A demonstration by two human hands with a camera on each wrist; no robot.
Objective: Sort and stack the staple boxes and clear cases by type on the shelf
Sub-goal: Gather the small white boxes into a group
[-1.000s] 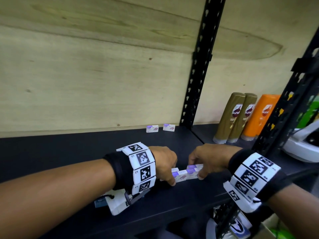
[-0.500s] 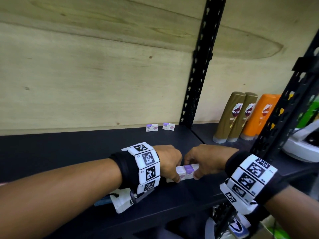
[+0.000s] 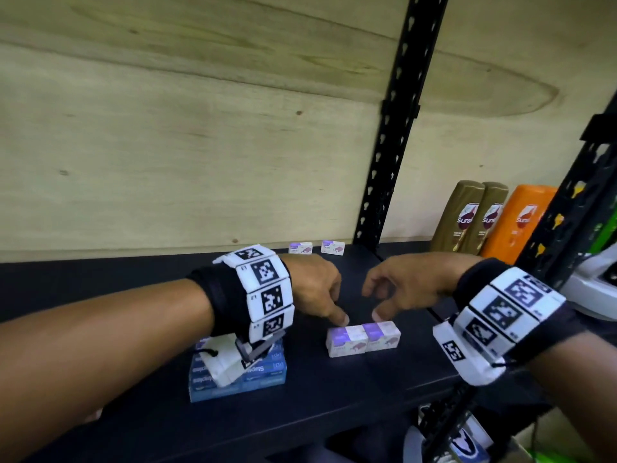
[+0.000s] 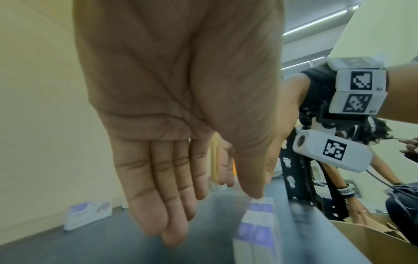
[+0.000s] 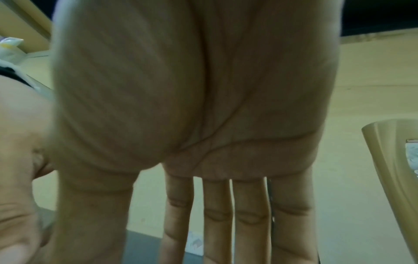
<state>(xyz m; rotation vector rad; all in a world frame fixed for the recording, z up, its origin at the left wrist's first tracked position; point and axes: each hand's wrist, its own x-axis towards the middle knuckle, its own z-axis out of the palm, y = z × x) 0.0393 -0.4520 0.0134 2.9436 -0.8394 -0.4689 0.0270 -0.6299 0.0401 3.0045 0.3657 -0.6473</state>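
Hands part over a dark shelf [image 3: 133, 412] as 2 purple-and-white staple boxes [image 3: 363, 339] come to rest side by side near its front edge, touching end to end. Half a second ago both hands were closed around that pair; now they have let go and lifted just above it, which suggests this placement is done and the next pick can begin.

Nearest the front edge, towards the left, a blue stack of boxes [image 3: 263, 372] sits partly hidden under the left wrist's camera rig.

The left hand [image 3: 310, 285] holds nothing: its fingers [image 4: 158, 196] lie straight and together in the wrist view, and one fingertip points down at, and may just touch, the top of the left box. The right hand [image 3: 404, 289] hovers above the right box with thumb and forefinger a little apart; its fingers [image 5: 217, 214] hang straight and slightly spread, gripping nothing.

Farther back, 2 more staple boxes [image 3: 315, 247] lie apart from each other against the wooden back panel [image 3: 200, 162], not yet gathered with the front pair. No clear cases can be made out. Beyond the black upright [image 3: 394, 145], 3 shampoo bottles [image 3: 484, 222] stand at the far right.
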